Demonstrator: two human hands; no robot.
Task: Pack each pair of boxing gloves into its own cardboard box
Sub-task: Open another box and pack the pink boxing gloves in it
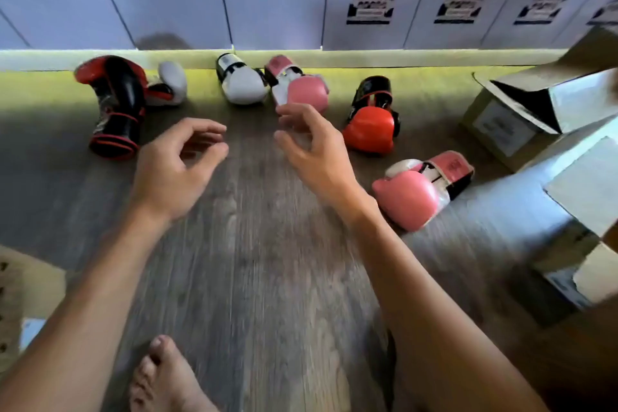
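Both hands hang empty over the grainy wood-look floor (254,244), left hand (174,164) and right hand (314,150) with fingers loosely curled, gripping nothing. Just past the right fingertips sits a puffy glossy pink glove (306,92); its twin, the second pink glove (414,194), lies off to the right, near an open matte cardboard box (521,110).

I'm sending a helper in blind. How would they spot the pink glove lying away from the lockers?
Start at the open cardboard box on the right. On the floor just nearer the camera lies a pink glove, cuff pointing toward the box. The other pink glove sits by the locker wall.
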